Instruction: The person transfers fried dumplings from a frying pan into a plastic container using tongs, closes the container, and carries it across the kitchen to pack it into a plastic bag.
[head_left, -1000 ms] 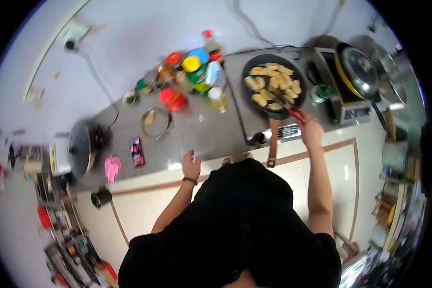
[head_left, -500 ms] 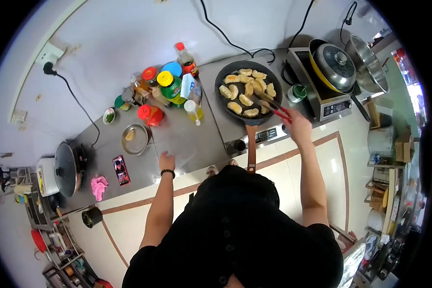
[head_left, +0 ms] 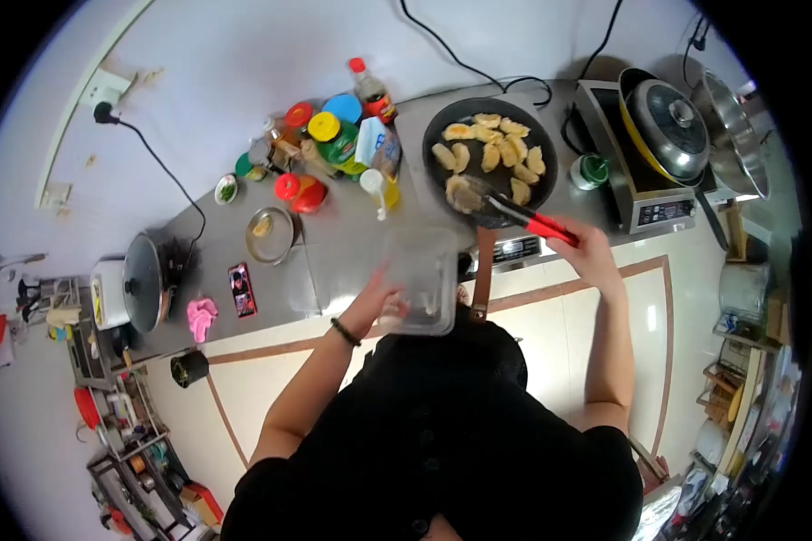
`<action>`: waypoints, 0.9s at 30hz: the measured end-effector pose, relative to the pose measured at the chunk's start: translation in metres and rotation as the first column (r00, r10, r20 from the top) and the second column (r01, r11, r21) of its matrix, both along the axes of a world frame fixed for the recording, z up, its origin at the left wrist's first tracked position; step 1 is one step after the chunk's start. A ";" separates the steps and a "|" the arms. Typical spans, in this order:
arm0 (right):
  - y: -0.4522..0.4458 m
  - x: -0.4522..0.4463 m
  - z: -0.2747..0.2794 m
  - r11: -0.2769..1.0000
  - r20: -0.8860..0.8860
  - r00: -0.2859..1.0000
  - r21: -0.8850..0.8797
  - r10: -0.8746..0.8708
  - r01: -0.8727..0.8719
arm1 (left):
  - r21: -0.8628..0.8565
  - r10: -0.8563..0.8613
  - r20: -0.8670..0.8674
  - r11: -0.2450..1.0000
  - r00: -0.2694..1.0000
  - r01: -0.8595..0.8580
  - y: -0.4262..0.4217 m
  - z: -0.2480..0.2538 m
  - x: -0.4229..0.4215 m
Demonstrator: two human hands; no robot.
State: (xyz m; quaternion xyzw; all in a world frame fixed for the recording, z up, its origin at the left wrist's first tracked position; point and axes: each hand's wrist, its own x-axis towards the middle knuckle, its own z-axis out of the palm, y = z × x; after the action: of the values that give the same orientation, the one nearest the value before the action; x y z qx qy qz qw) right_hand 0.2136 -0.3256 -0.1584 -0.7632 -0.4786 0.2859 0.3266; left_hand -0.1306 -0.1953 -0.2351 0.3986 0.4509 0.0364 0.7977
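My right hand (head_left: 592,260) is closed around red-handled tongs (head_left: 553,227). The tong tips reach into the dark frying pan (head_left: 471,107) and sit at a dumpling (head_left: 463,193) near its front left edge; whether they pinch it I cannot tell. Several more browned dumplings (head_left: 490,159) lie in the pan, mostly toward its back and right. My left hand (head_left: 368,307), with a dark bracelet on the wrist, grips a clear plastic container (head_left: 435,245) by its left side. The container is over the counter's front edge, left of the pan's brown handle (head_left: 483,275).
Left of the pan stand a squeeze bottle (head_left: 377,187), several sauce bottles and a red-lidded jar (head_left: 299,192). A metal bowl (head_left: 271,257), phone (head_left: 242,290) and pink cloth (head_left: 202,317) lie farther left. Right are a green-lidded jar (head_left: 590,171) and a second cooker with a lidded pan (head_left: 666,131).
My left hand has moved right and now holds the clear container. The tongs have shifted from the pan's right side to a dumpling at its front left. The view has shifted slightly.
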 end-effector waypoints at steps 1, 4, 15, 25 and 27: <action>-0.001 -0.010 0.019 0.995 0.003 0.995 -0.014 0.098 -0.098 | -0.004 0.004 -0.006 1.000 1.000 -0.004 0.003 0.003 0.003; 0.004 -0.037 0.030 0.964 0.218 0.942 0.020 0.254 -0.265 | 0.069 -0.130 -0.002 0.989 0.992 0.130 0.010 0.019 0.019; 0.017 -0.066 0.031 0.985 0.422 0.902 0.101 0.087 -0.143 | 0.010 -0.145 0.051 0.989 0.988 0.145 0.028 0.009 0.012; 0.044 -0.050 -0.044 0.990 0.674 0.738 -0.111 0.011 0.087 | -0.019 -0.111 0.075 0.993 0.991 0.113 0.028 0.002 -0.004; 0.051 -0.046 -0.045 0.987 0.657 0.754 -0.132 0.019 0.089 | -0.062 -0.010 0.121 0.998 0.993 0.018 0.030 -0.009 -0.005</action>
State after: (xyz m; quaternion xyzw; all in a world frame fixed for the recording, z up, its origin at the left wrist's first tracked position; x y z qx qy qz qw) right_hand 0.1679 -0.2742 -0.2029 -0.8468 -0.5245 0.0305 0.0833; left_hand -0.1353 -0.1650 -0.2440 0.3735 0.4001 0.0405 0.8359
